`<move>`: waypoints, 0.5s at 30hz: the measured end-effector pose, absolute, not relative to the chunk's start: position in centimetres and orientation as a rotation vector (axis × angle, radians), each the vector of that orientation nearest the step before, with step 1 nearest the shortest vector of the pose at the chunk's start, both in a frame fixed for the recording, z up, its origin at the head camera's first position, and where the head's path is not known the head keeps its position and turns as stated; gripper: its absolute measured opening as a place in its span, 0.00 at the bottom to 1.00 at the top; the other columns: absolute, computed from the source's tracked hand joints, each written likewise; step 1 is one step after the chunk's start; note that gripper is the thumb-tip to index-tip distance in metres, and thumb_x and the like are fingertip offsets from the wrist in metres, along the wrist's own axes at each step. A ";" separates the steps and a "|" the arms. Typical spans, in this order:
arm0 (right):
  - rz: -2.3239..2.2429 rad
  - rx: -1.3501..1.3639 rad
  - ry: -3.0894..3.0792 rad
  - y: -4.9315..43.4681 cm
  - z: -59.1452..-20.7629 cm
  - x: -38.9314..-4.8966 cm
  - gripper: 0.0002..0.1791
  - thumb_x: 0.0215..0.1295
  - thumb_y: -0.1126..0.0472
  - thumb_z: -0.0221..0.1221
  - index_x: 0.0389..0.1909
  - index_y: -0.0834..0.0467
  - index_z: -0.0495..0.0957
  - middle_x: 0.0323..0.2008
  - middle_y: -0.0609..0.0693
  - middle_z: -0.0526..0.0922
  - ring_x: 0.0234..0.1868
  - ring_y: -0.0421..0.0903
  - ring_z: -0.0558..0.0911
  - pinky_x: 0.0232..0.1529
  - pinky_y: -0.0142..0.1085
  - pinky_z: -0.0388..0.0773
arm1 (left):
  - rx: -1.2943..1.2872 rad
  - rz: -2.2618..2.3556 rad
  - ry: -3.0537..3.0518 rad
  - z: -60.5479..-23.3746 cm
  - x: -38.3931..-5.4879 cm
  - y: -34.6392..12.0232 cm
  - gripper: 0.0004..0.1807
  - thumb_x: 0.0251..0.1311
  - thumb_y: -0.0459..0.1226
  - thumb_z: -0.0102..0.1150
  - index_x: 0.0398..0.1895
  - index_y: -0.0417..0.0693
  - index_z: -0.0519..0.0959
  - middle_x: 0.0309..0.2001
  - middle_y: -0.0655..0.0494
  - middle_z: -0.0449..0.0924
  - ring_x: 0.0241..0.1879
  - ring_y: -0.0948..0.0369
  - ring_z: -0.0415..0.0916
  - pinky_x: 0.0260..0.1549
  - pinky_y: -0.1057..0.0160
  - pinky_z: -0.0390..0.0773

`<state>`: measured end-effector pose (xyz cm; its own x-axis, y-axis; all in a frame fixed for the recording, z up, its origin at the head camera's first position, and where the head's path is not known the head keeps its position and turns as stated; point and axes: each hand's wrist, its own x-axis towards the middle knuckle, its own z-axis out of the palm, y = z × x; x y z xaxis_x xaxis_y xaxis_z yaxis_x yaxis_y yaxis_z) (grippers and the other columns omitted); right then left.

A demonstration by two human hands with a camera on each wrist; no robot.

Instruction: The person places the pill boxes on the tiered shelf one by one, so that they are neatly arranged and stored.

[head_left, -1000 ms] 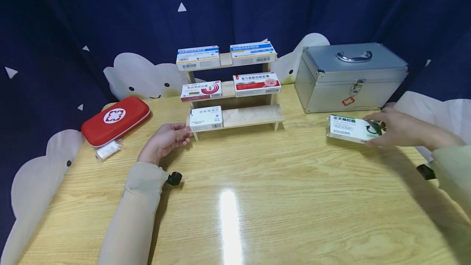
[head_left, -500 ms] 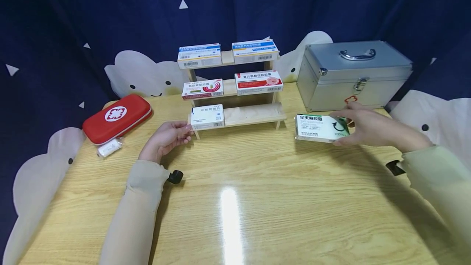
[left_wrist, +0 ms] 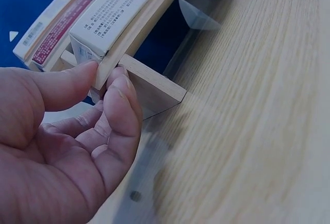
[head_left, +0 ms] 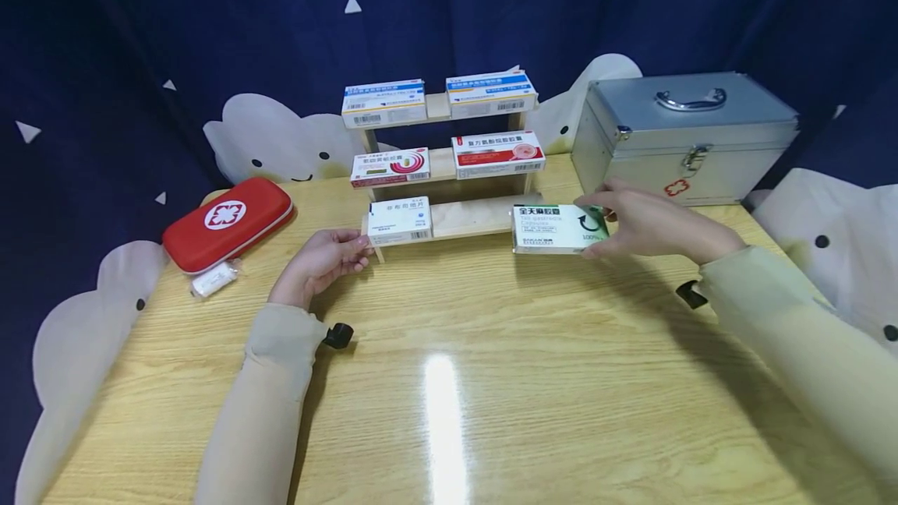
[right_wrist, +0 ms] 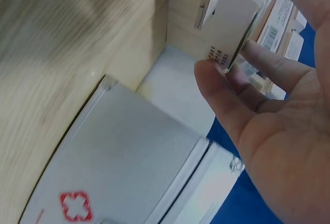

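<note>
My right hand (head_left: pixel 648 226) grips a white and green medicine box (head_left: pixel 550 228) by its right end. In the head view the box overlaps the right end of the lowest tier of a three-tier wooden display rack (head_left: pixel 466 218). At the rack's left front corner my left hand (head_left: pixel 319 263) pinches the lowest board, thumb on top and fingers below, as the left wrist view shows. Beside that thumb lies a white medicine box (head_left: pixel 398 220). The middle tier bears a pink and white box (head_left: pixel 390 167) and a red and white box (head_left: pixel 497 154).
Two blue and white boxes, one left (head_left: pixel 384 103) and one right (head_left: pixel 491 94), lie on the top tier. A silver first-aid case (head_left: pixel 691 139) stands behind the right hand. At left are a red zip case (head_left: pixel 228 224) and a small wrapped white roll (head_left: pixel 213 280).
My right hand has carried the white and green medicine box leftward from in front of the silver case to the rack's lowest tier. The left hand keeps its hold on the rack.
</note>
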<state>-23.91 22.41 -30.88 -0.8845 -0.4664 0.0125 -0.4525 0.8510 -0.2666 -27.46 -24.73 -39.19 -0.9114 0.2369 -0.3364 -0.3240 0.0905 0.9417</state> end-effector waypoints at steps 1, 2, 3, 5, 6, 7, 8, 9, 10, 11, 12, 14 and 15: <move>-0.409 -0.748 2.970 22.1 -31.0 -24.3 0.43 0.46 0.48 0.78 0.63 0.60 0.74 0.50 0.59 0.74 0.43 0.53 0.77 0.38 0.45 0.74 | -0.089 1.880 1.969 -39.2 -27.5 -24.7 0.21 0.75 0.34 0.49 0.64 0.29 0.63 0.43 0.45 0.77 0.32 0.63 0.77 0.35 0.69 0.80; -0.412 -0.756 2.967 21.8 -31.0 -24.6 0.43 0.47 0.49 0.78 0.63 0.60 0.74 0.50 0.59 0.74 0.43 0.53 0.76 0.38 0.45 0.73 | -0.088 1.883 1.967 -39.2 -27.5 -24.7 0.22 0.75 0.34 0.49 0.64 0.29 0.63 0.43 0.45 0.77 0.32 0.63 0.77 0.34 0.69 0.80; -0.420 -0.769 2.964 21.4 -31.1 -25.0 0.43 0.47 0.50 0.78 0.64 0.61 0.74 0.50 0.59 0.74 0.43 0.53 0.76 0.39 0.45 0.73 | -0.085 1.884 1.966 -39.3 -27.5 -24.7 0.22 0.75 0.34 0.49 0.64 0.29 0.63 0.42 0.46 0.78 0.32 0.63 0.77 0.34 0.69 0.80; -0.432 -0.781 2.956 20.7 -31.4 -25.7 0.43 0.47 0.51 0.78 0.64 0.61 0.73 0.50 0.60 0.73 0.43 0.54 0.76 0.40 0.45 0.73 | -0.084 1.891 1.959 -39.4 -27.6 -24.8 0.21 0.75 0.34 0.49 0.64 0.28 0.63 0.42 0.46 0.78 0.31 0.63 0.77 0.34 0.69 0.80; -0.444 -0.792 2.953 20.4 -31.6 -26.0 0.43 0.47 0.52 0.78 0.64 0.62 0.73 0.50 0.60 0.73 0.43 0.54 0.76 0.41 0.46 0.73 | -0.085 1.895 1.957 -39.4 -27.6 -24.8 0.21 0.75 0.34 0.49 0.63 0.29 0.63 0.41 0.46 0.78 0.31 0.63 0.77 0.34 0.69 0.80; -0.453 -0.803 2.950 20.1 -31.7 -26.4 0.43 0.47 0.52 0.78 0.64 0.62 0.73 0.50 0.61 0.73 0.43 0.55 0.76 0.41 0.46 0.74 | -0.080 1.897 1.955 -39.4 -27.6 -24.8 0.21 0.74 0.34 0.49 0.63 0.28 0.63 0.40 0.47 0.78 0.31 0.63 0.77 0.34 0.69 0.80; -0.468 -0.811 2.945 19.8 -31.9 -26.7 0.43 0.47 0.53 0.78 0.64 0.63 0.73 0.50 0.61 0.73 0.44 0.55 0.76 0.42 0.46 0.74 | -0.073 1.898 1.952 -39.4 -27.6 -24.8 0.22 0.74 0.34 0.49 0.63 0.28 0.62 0.40 0.47 0.78 0.31 0.63 0.77 0.34 0.69 0.80; -0.484 -0.812 2.938 19.4 -32.1 -27.0 0.43 0.47 0.53 0.78 0.64 0.63 0.73 0.50 0.61 0.73 0.44 0.55 0.75 0.43 0.46 0.74 | -0.068 1.898 1.952 -39.4 -27.6 -24.8 0.22 0.74 0.33 0.49 0.63 0.27 0.62 0.39 0.48 0.78 0.31 0.63 0.77 0.35 0.69 0.79; -0.492 -0.804 2.933 19.1 -32.2 -27.2 0.43 0.48 0.53 0.77 0.65 0.63 0.73 0.50 0.61 0.73 0.45 0.55 0.75 0.43 0.47 0.73 | -0.066 1.899 1.950 -39.4 -27.6 -24.8 0.22 0.74 0.33 0.49 0.63 0.27 0.62 0.39 0.48 0.79 0.31 0.63 0.77 0.34 0.69 0.79; -0.499 -0.801 2.928 18.8 -32.3 -27.5 0.43 0.49 0.54 0.77 0.65 0.63 0.72 0.50 0.61 0.73 0.45 0.56 0.75 0.44 0.47 0.73 | -0.061 1.897 1.952 -39.4 -27.6 -24.8 0.22 0.74 0.33 0.49 0.64 0.27 0.62 0.39 0.49 0.79 0.32 0.63 0.77 0.35 0.69 0.79; -0.508 -0.789 2.924 18.5 -32.4 -27.7 0.43 0.49 0.54 0.77 0.65 0.63 0.72 0.51 0.61 0.73 0.46 0.56 0.74 0.44 0.47 0.73 | -0.058 1.892 1.957 -39.4 -27.5 -24.8 0.22 0.74 0.33 0.49 0.64 0.26 0.62 0.39 0.49 0.79 0.32 0.63 0.77 0.35 0.70 0.79; -0.519 -0.757 2.915 18.0 -32.5 -28.2 0.44 0.50 0.52 0.77 0.67 0.62 0.71 0.51 0.61 0.72 0.47 0.56 0.73 0.45 0.47 0.73 | -0.057 1.884 1.967 -39.3 -27.5 -24.8 0.22 0.75 0.34 0.49 0.64 0.27 0.62 0.39 0.49 0.78 0.32 0.63 0.77 0.35 0.70 0.79; -0.521 -0.748 2.912 17.8 -32.6 -28.4 0.44 0.51 0.52 0.76 0.68 0.61 0.70 0.52 0.61 0.71 0.47 0.56 0.73 0.46 0.47 0.73 | -0.061 1.879 1.974 -39.3 -27.5 -24.8 0.22 0.75 0.34 0.49 0.64 0.27 0.63 0.40 0.49 0.78 0.32 0.63 0.77 0.35 0.70 0.79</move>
